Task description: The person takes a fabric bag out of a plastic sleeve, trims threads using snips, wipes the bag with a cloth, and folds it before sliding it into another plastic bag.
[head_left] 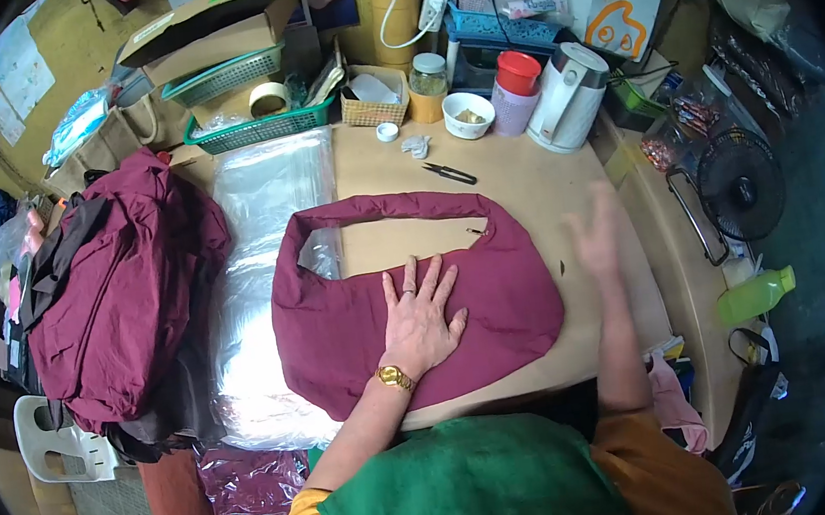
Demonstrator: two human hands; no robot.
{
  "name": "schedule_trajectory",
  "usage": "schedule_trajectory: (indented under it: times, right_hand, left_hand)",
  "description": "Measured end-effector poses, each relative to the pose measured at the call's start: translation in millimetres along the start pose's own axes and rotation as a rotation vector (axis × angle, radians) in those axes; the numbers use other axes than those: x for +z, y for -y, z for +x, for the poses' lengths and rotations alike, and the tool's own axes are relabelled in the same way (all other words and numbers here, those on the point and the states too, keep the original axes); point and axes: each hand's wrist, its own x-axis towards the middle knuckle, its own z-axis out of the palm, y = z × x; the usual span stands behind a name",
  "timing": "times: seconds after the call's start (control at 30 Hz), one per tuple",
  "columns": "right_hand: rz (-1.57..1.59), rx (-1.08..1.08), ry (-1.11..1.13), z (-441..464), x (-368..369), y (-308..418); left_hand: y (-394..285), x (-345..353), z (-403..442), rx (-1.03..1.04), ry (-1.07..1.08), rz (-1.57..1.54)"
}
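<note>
A maroon fabric bag (pixel 507 298) lies flat on the table (pixel 372 161), its strap curving toward the back. My left hand (pixel 422 317) rests palm down on the bag's middle with fingers spread; a gold watch is on that wrist. A small zipper pull shows near the right base of the strap. My right hand (pixel 596 233) is raised to the right of the bag, apart from it and blurred by motion, with fingers apart. Black thread snips (pixel 450 173) lie behind the bag.
Clear plastic sleeves (pixel 273 177) lie left of the bag, beside a pile of maroon bags (pixel 120 298). Along the back stand green baskets (pixel 263 127), a jar (pixel 428 75), a white bowl (pixel 468 114) and a kettle (pixel 569 98). A fan (pixel 740 185) is at right.
</note>
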Motion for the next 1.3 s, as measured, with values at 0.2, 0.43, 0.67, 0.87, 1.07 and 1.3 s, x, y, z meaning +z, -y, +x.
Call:
schedule_trajectory:
  times: [0.2,0.43,0.67,0.87,1.07,1.3]
  right_hand:
    - [-0.306,-0.462,0.625,-57.1,-0.1,93.4]
    - [0.363,-0.384,0.950,-31.2,-108.1,95.1]
    - [0.279,-0.411,0.839,-85.9,-85.1,101.2]
    - [0.210,-0.523,0.500,-100.4,-72.0,98.9]
    - [0.138,-0.443,0.328,-98.8,-69.1,103.5]
    - [0.154,-0.478,0.427,-113.2,-42.8,97.0]
  left_hand:
    - [10.7,-1.1,-1.1,0.047,0.209,0.011]
    - [17.8,-164.3,-89.2,-0.088,0.604,-0.140]
    - [72.6,-125.4,-164.0,-0.193,0.111,-0.053]
    - [89.0,-104.0,-172.8,-0.211,-0.104,-0.288]
    - [57.2,-110.9,-149.6,0.146,-0.096,-0.005]
    - [93.8,-70.8,-179.0,0.005,-0.315,0.025]
